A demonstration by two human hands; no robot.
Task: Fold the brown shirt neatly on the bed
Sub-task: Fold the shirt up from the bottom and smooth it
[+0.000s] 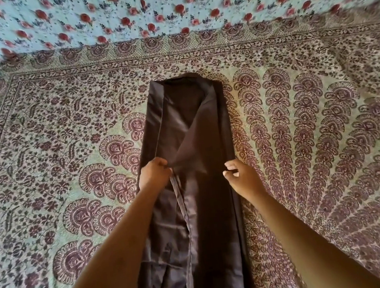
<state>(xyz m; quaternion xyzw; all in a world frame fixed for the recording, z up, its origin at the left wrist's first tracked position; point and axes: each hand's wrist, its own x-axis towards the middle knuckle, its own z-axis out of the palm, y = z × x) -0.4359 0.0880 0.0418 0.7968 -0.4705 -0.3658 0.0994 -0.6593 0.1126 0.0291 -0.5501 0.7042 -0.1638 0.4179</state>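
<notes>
Forearms (115,248) rise from the bottom edge. Left hand (155,173) pinches a fold of the brown shirt (196,124) — a long narrow strip, centre frame, on the patterned bedspread (302,130). Right hand (242,177) curls at the shirt's right edge — whether it grips the cloth is unclear. Rose-print cloth (167,3) spans the top.

You have one view, from the camera worn on your head, facing forward and steeply down across the bed (302,130). It sits close above your arms (115,248), which enter at the bottom edge and reach toward the middle of the frame. There your left hand (155,173) and right hand (242,177) lie at the brown shirt (193,119), which runs up the centre from the bottom edge. The wide lens bows the bed's printed border near the top and sides. Beyond the far edge, the top strip takes in a rose-printed cloth (167,3), blurred
</notes>
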